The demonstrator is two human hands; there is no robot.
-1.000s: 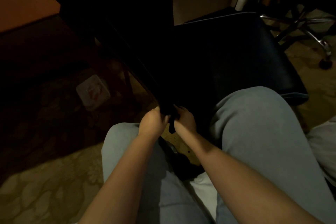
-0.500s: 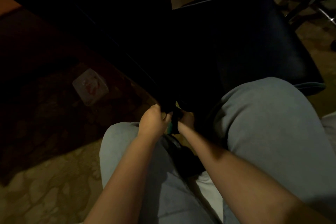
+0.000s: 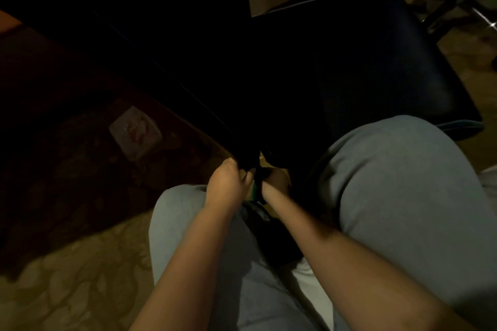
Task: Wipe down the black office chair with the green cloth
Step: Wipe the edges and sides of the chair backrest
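The black office chair (image 3: pixel 363 67) fills the dark middle of the view, its seat to the right and its back running up to the left. Both hands meet at the lowest corner of the chair, between my knees. My left hand (image 3: pixel 228 185) is curled at the black edge, and a small sliver of the green cloth (image 3: pixel 252 192) shows by its fingers. My right hand (image 3: pixel 275 183) sits just right of it. Its fingers curl round a black part of the chair and are mostly hidden behind it.
My knees in grey trousers (image 3: pixel 398 183) crowd the chair from below. A clear-wrapped packet (image 3: pixel 134 133) lies on the dark carpet at left. Another chair's chrome base (image 3: pixel 457 5) stands at the top right. Pale patterned floor lies at the bottom left.
The hands have stayed together at the chair's corner. My right hand has slid further behind the black edge, and a bit of green cloth shows between the hands.
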